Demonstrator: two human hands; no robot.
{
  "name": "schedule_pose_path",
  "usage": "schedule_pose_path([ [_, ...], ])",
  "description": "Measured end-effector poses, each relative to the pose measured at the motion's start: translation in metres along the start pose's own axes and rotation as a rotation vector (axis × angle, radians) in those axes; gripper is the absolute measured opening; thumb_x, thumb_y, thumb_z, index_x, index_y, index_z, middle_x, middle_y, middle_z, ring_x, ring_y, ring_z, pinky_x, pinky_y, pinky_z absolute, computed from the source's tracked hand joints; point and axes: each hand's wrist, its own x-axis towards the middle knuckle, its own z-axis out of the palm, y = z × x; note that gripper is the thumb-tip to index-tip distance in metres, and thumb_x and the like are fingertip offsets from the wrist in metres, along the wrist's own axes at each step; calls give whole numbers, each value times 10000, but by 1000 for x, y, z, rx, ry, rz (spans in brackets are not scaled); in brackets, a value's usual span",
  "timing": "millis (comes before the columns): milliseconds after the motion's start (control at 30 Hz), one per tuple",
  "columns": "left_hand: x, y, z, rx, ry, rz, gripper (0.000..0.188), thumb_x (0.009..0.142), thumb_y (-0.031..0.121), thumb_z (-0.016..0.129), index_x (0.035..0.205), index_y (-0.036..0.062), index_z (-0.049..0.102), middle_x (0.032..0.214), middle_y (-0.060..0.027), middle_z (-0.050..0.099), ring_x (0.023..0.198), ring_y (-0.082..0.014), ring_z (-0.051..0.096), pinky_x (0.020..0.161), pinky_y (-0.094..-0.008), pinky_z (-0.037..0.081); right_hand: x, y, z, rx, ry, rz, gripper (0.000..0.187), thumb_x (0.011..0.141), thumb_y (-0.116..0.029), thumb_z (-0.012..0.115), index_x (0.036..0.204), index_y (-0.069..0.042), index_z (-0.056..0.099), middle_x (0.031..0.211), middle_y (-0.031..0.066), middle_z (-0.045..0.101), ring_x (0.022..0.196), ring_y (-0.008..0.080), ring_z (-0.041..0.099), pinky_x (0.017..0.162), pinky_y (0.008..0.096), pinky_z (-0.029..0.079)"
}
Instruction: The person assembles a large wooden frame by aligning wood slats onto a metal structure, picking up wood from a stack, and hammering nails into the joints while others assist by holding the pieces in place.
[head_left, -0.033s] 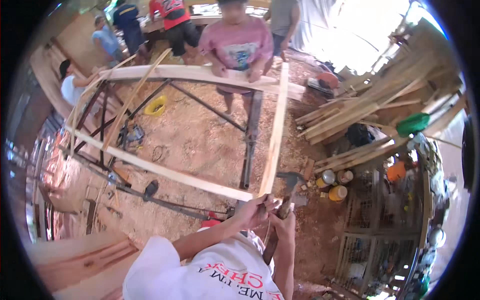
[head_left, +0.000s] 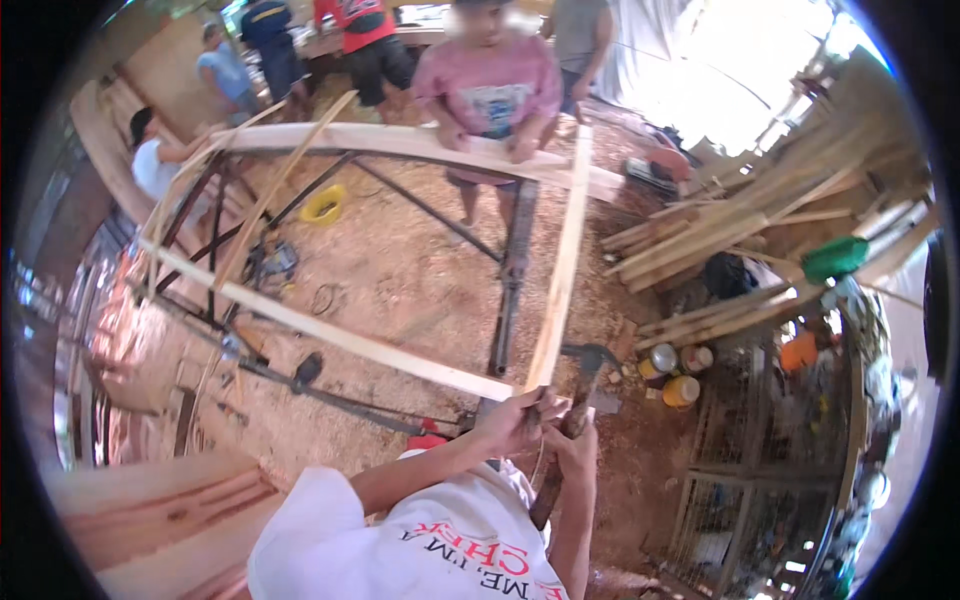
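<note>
My right hand (head_left: 576,448) is wrapped round the handle of a claw hammer (head_left: 590,358), whose head points away from me. Beside it on the left, my left hand (head_left: 518,420) has its fingers pinched together at the near right corner of a wooden frame; what they hold, if anything, is too small to make out. Two pale strips meet at that corner: a right-hand wooden strip (head_left: 562,270) running away from me and a front wooden strip (head_left: 370,347) running left. Dark metal supports (head_left: 512,260) stand under the frame.
A person in a pink shirt (head_left: 487,80) rests both hands on the far plank (head_left: 380,138). Another person (head_left: 158,165) is at the left end. Stacked lumber (head_left: 740,220), paint cans (head_left: 681,390) and a wire-mesh cage (head_left: 730,430) lie to the right. A yellow basin (head_left: 322,205) sits beyond the front strip.
The whole scene has shifted slightly right and down in the view. Both hands keep their places at the corner, and the hammer stays in my right hand.
</note>
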Motion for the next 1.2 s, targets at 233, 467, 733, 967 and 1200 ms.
schedule_pose_path([
  [233, -4, 7, -21, 23, -61, -71, 258, 1088, 349, 422, 1129, 142, 571, 900, 55, 619, 1044, -155, 714, 463, -221, 544, 11, 7, 3, 7, -197, 33, 169, 799, 11, 709, 937, -41, 625, 707, 5, 634, 515, 63, 537, 420, 228, 384],
  [467, 17, 13, -44, -222, 85, -192, 226, 1041, 363, 531, 1029, 158, 624, 765, 51, 630, 679, -100, 628, 450, -192, 454, 13, -25, 17, -34, -95, -147, 203, 839, 25, 672, 1039, -2, 649, 719, -5, 617, 489, 62, 512, 425, 240, 378],
  [733, 9, 29, -42, 1001, 130, 337, 225, 1018, 321, 609, 949, 120, 686, 747, 37, 581, 598, -60, 458, 544, -225, 364, 12, -13, -20, -127, -106, 88, 231, 808, -95, 784, 888, -28, 577, 650, 7, 576, 507, 90, 519, 456, 277, 404],
  [967, -1, 41, -16, 1787, -381, 339, 163, 826, 64, 758, 988, 46, 755, 862, -71, 708, 781, -181, 659, 722, -329, 516, -3, -6, -25, -160, -20, 54, 276, 793, -110, 794, 954, 9, 604, 744, 22, 625, 618, 96, 571, 536, 286, 460],
  [1200, 47, 57, -51, 1774, -276, 316, 163, 826, 17, 737, 987, 40, 757, 897, -68, 734, 816, -147, 678, 778, -316, 530, -11, 10, -32, -243, 86, 161, 297, 828, -160, 807, 993, 5, 624, 790, 37, 664, 650, 94, 590, 566, 285, 480],
])
